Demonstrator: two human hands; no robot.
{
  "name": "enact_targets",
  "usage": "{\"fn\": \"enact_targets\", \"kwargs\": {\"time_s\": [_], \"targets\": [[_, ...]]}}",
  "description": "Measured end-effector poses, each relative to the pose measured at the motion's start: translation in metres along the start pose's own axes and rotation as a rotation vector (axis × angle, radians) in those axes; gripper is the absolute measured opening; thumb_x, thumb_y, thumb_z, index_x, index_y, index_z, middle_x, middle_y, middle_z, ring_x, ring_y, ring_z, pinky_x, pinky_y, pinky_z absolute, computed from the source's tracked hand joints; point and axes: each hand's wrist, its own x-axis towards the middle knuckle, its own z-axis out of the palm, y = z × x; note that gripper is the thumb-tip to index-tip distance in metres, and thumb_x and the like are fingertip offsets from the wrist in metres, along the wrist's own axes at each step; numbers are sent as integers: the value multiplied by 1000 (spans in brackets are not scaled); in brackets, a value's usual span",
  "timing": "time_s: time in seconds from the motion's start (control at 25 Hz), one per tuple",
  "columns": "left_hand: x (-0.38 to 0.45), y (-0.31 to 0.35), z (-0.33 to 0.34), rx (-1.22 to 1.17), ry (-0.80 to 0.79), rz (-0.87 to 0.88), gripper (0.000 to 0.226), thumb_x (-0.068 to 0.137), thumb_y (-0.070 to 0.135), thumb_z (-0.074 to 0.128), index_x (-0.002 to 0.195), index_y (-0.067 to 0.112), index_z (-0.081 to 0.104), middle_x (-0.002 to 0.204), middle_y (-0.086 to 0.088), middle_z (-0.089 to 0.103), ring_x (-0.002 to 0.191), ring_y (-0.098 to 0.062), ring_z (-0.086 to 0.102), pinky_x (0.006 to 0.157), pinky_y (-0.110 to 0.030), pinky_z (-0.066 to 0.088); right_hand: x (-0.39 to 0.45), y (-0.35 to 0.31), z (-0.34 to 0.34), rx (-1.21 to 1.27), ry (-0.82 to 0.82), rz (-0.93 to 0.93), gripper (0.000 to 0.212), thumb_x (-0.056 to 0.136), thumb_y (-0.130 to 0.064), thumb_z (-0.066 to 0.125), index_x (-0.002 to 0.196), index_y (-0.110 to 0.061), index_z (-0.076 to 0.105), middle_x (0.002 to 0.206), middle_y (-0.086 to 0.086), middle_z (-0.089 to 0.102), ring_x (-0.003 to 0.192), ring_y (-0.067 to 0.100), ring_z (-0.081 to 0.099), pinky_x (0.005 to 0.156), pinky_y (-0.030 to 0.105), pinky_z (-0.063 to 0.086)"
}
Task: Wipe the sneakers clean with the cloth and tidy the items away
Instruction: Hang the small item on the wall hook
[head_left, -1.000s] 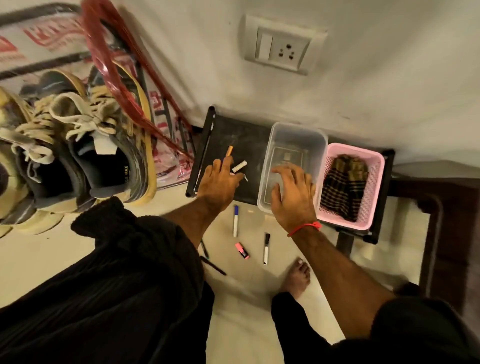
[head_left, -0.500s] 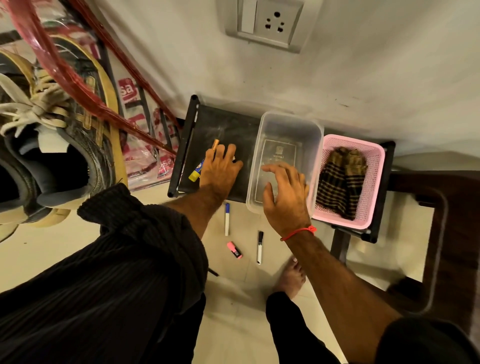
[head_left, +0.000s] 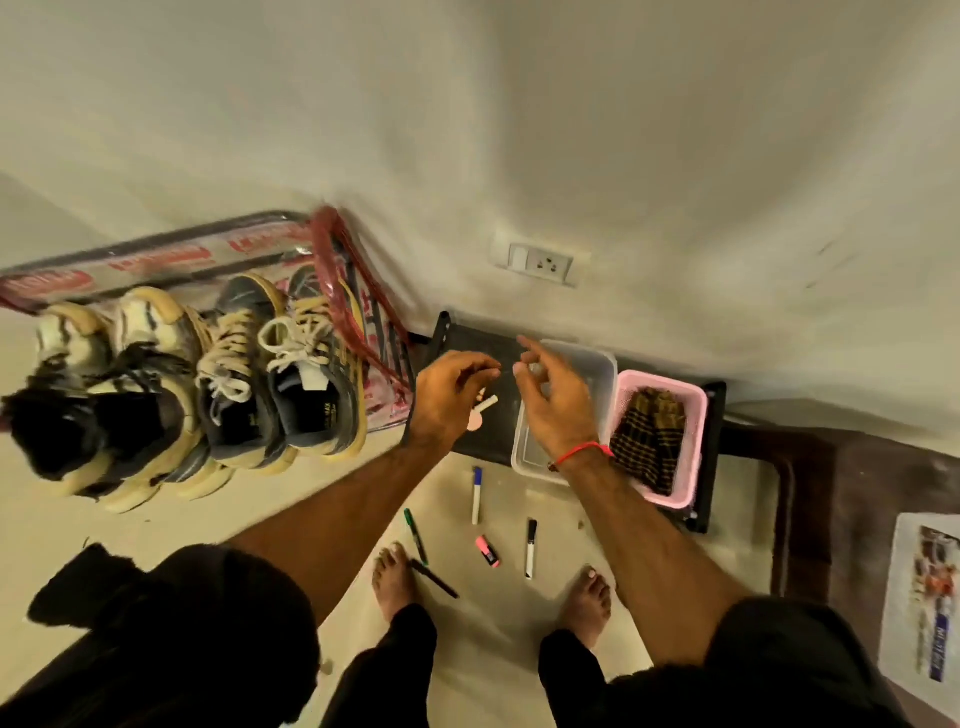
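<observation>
Both hands up over the low black shelf

Our left hand curls loosely w/ nothing clearly in it, right hand is relaxed above the clear plastic tub. Brown checked cloth sits in the pink mesh basket; worn grey-and-yellow sneakers sit on the floor to the left

Only faint lettering like "AIR MAX" shows on the sneaker insole; the plastic bag's red print is unreadable.
</observation>
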Motion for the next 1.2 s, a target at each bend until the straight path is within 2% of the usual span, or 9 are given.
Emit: {"fn": "enact_targets", "kwargs": {"time_s": [0.04,0.12,0.24,0.32,0.44,0.6,0.8,0.92,1.2], "targets": [[-3,25,-21,17,18,60,14,91,7,71,102,12,78,99,-3,73,87,9,63,82,-7,48,0,-29,-6,10,-22,-9,29,98,-18,59,127,-17,64,112,3,64,97,13,60,92,28,50],[-13,77,-65,-58,73,113,19,89,5,72,107,10,77,99,-4,75,88,17,61,83,-2,45,-5,-85,-20,15,-57,-75,23,96,-16,62,117,-15,69,112,4,68,101,14,61,95,28,50],[-29,146,-123,-345,104,28,32,88,8,76,118,17,69,95,-1,76,91,-3,71,85,-20,57,-20,-165,-38,60,-43,-131,14,93,-9,64,100,-17,74,94,-2,73,85,9,65,82,22,51],[-33,186,-154,-486,180,4,30,88,11,77,116,17,69,96,-2,76,95,-15,73,85,-27,59,-30,-214,-46,173,-38,-123,18,92,-6,65,92,-22,72,84,-2,73,73,11,66,73,27,54],[-35,239,-194,-644,319,-54,14,90,15,75,104,19,75,96,-1,78,93,-17,73,80,-29,58,-41,-285,-49,340,1,-174,14,90,-5,68,94,-19,69,81,4,74,70,17,69,66,29,57],[-40,286,-237,-769,322,-152,11,93,26,73,99,17,75,97,-3,77,96,-21,72,80,-35,58,-51,-353,-47,358,85,-324,11,91,-14,69,99,-18,64,79,-1,74,72,11,70,70,24,57],[-19,339,-320,-745,363,90,17,101,18,61,113,11,72,92,-3,77,78,-15,71,67,-29,56,-55,-410,-64,391,135,-377,13,94,-13,59,99,-24,65,83,-5,75,71,11,67,72,30,56],[7,383,-372,-723,440,232,18,100,10,62,114,7,72,93,-8,74,73,-14,70,69,-26,59,-55,-446,-82,432,151,-436,18,93,-10,55,99,-23,66,84,-1,74,70,14,65,71,33,54],[57,471,-454,-774,547,332,16,100,10,62,112,4,70,85,-5,69,70,-12,64,76,-30,63,-62,-484,-97,453,191,-538,22,94,-5,53,102,-21,66,83,1,74,72,18,66,73,37,53]]}}
